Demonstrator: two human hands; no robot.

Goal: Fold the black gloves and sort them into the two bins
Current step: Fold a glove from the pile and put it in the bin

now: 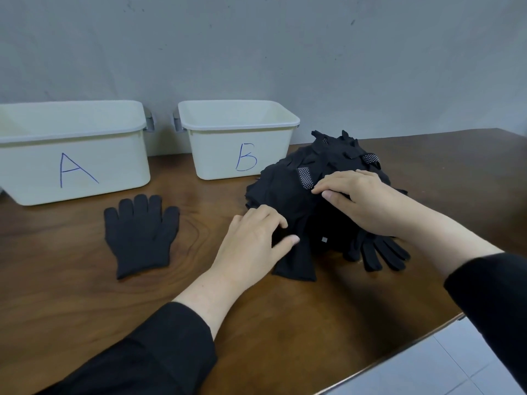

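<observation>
While seemingly pinched, glove pile [288, 192] under both hands, left hand [253, 240], right hand [362, 201].

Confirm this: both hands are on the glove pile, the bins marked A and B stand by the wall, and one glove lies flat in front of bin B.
Not quite. The head view shows the flat glove lying in front of bin A, not bin B. The rest holds: the left hand and right hand are on the glove pile, and both bins stand by the wall.

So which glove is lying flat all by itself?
The glove in front of bin A, spread flat with fingers pointing toward it; the others sit heaped in the pile.
</observation>
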